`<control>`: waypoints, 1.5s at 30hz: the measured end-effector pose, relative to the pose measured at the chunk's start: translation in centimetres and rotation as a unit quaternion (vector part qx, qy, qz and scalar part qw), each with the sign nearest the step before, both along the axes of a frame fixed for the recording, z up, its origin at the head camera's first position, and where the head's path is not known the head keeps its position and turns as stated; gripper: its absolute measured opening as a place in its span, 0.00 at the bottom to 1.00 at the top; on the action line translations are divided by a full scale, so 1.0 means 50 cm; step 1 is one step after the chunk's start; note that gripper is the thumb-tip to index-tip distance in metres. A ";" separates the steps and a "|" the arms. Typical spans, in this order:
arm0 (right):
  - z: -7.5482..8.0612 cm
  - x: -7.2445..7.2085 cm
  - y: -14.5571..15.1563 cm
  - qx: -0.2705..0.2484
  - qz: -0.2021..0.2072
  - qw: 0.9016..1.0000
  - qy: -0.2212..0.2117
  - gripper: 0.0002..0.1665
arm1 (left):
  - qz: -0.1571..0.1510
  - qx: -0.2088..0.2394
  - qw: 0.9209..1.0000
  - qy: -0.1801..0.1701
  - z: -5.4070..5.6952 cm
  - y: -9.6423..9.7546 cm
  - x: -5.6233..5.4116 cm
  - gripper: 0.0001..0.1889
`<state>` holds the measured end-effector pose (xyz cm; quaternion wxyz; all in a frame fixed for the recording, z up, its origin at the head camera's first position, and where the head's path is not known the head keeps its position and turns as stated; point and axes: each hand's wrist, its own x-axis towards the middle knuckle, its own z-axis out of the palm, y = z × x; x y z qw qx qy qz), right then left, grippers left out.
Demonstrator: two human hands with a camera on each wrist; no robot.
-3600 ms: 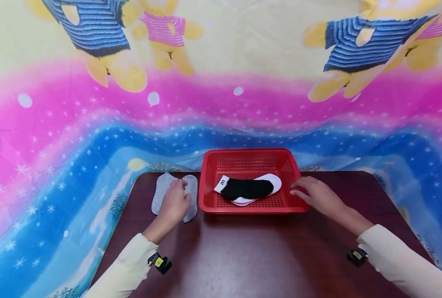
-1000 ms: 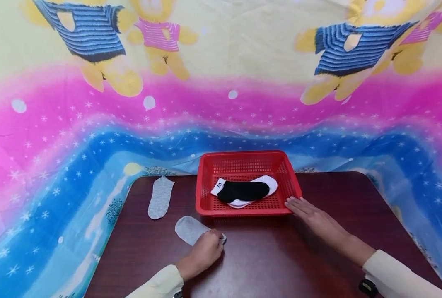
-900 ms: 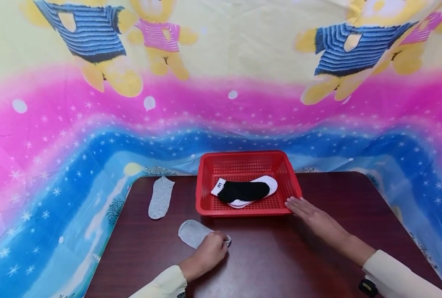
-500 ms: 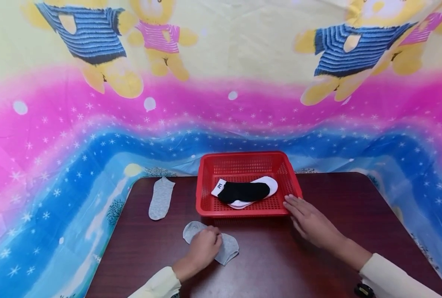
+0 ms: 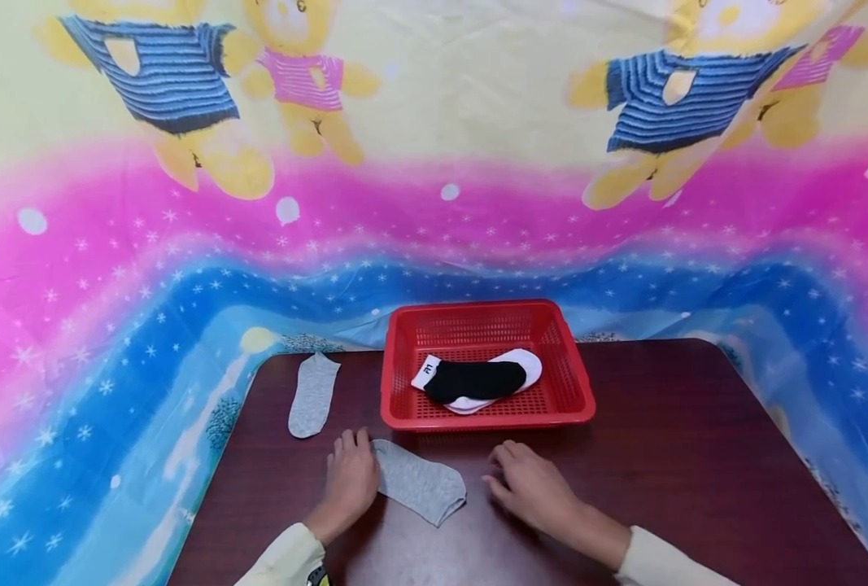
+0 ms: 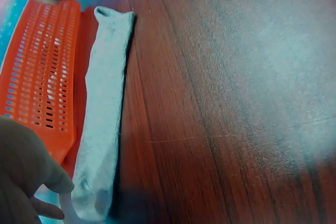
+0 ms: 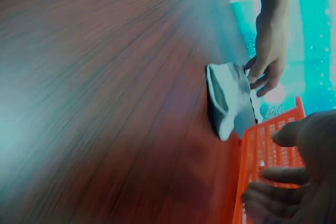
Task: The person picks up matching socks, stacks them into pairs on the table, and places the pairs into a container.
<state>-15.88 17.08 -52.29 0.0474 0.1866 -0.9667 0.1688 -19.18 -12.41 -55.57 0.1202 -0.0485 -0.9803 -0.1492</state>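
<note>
A grey ankle sock (image 5: 420, 482) lies flat and slanted on the table in front of the red basket, its cuff toward the right. At its toe end my left hand (image 5: 351, 474) pinches the edge; in the left wrist view the thumb (image 6: 64, 183) and a finger meet the fabric there. My right hand (image 5: 538, 491) hovers to the right of the cuff, apart from the sock, with loosely bent fingers and nothing in them. Farther back on the left lies a second grey sock (image 5: 313, 396), cuff toward the back.
The red perforated basket (image 5: 488, 422) stands at the table's back middle. Inside it, a black sock (image 5: 477, 380) with a white cuff lies over white socks (image 5: 528, 364). A printed cloth (image 5: 441, 236) hangs behind the dark wooden table (image 5: 668, 423).
One grey sock has come from beside the basket to the front. My left hand has slid from its middle to its toe; my right hand has left the basket's corner and moved left toward the cuff.
</note>
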 end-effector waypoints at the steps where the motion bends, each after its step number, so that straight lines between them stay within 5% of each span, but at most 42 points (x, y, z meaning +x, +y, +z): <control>1: -0.007 -0.003 -0.016 -0.003 -0.004 1.000 -0.012 0.15 | -0.001 0.001 1.000 -0.006 -0.002 -0.001 -0.003 0.19; 13: -0.093 -0.015 -0.139 -0.003 -0.021 0.997 -0.068 0.30 | -0.037 -0.019 0.999 -0.024 -0.026 -0.010 0.012 0.11; 18: -0.118 -0.022 -0.153 0.000 -0.019 0.998 -0.064 0.27 | -0.045 -0.019 0.999 -0.010 -0.034 -0.012 0.009 0.11; 27: -0.119 -0.028 -0.148 -0.095 -0.004 0.994 -0.062 0.17 | -0.061 0.019 0.998 0.024 -0.018 -0.022 -0.012 0.05; 34: -0.107 -0.041 -0.140 -0.114 0.012 0.991 -0.070 0.14 | -0.041 0.120 0.990 -0.068 0.010 -0.039 -0.039 0.03; 37: -0.102 -0.042 -0.134 -0.120 0.022 0.990 -0.069 0.15 | -0.027 0.179 0.975 -0.129 0.019 -0.044 -0.048 0.03; 39: -0.102 -0.044 -0.129 -0.131 0.021 0.988 -0.078 0.15 | -0.015 0.241 0.955 -0.170 0.023 -0.046 -0.052 0.03; 42: -0.107 -0.048 -0.119 -0.186 0.012 0.976 -0.115 0.13 | 0.012 0.366 0.901 -0.234 0.026 -0.048 -0.055 0.06; 45: -0.113 -0.049 -0.104 -0.304 0.005 0.935 -0.181 0.12 | 0.040 0.471 0.836 -0.279 0.022 -0.050 -0.052 0.10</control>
